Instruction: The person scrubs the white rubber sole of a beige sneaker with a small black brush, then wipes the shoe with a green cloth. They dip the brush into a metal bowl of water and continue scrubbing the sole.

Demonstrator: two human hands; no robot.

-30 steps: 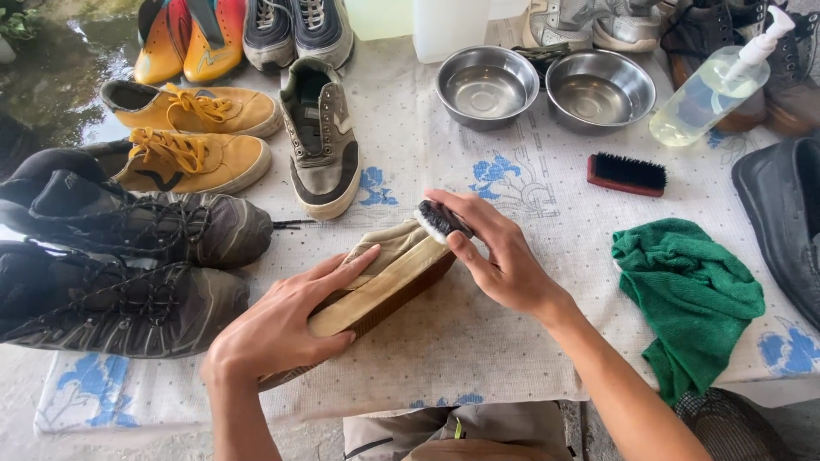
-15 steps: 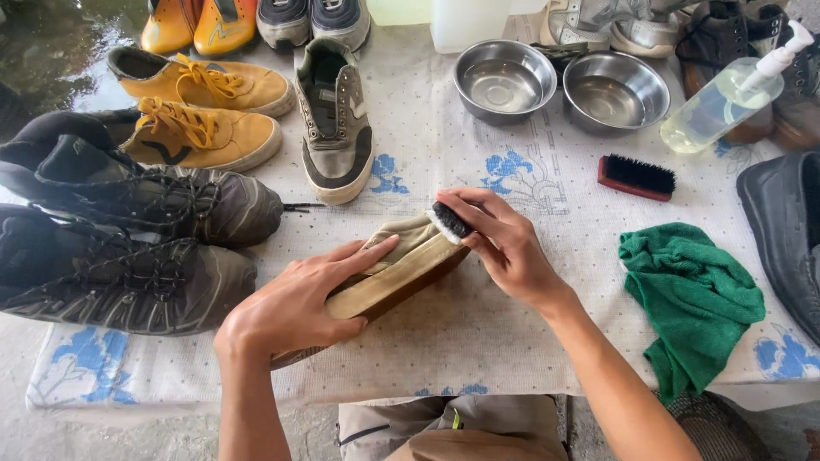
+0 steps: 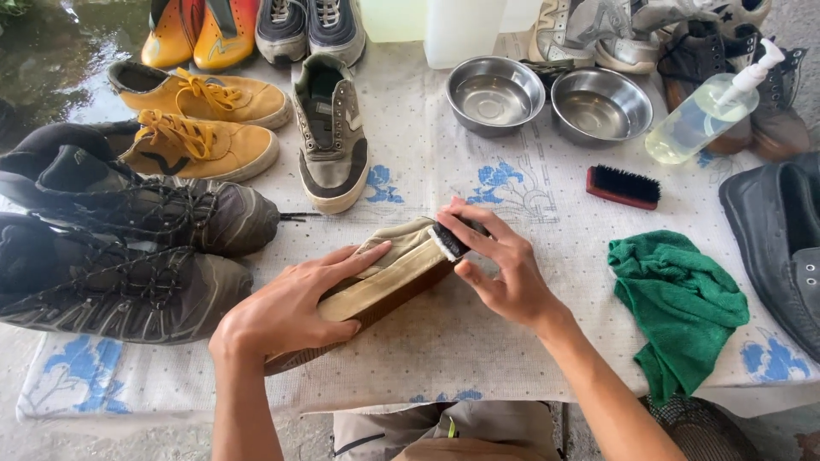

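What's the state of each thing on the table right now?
left hand: pressing down on the shoe
right hand: gripping the small brush
shoe: on its side, sole edge up
small brush: bristles on the shoe's toe
two steel bowls: upright, look empty
red-backed brush: lying loose, untouched
green cloth: crumpled
pump bottle: lying tilted

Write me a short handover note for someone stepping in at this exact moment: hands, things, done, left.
Left hand: flat on the beige shoe, pinning it on its side on the tablecloth.
Right hand: holding a small brush against the shoe's toe end.
Nearby: its matching shoe upright behind, spare brush, green cloth, two steel bowls, pump bottle.
Done: cannot tell how much is cleaned.
Left: likely the rest of this shoe.
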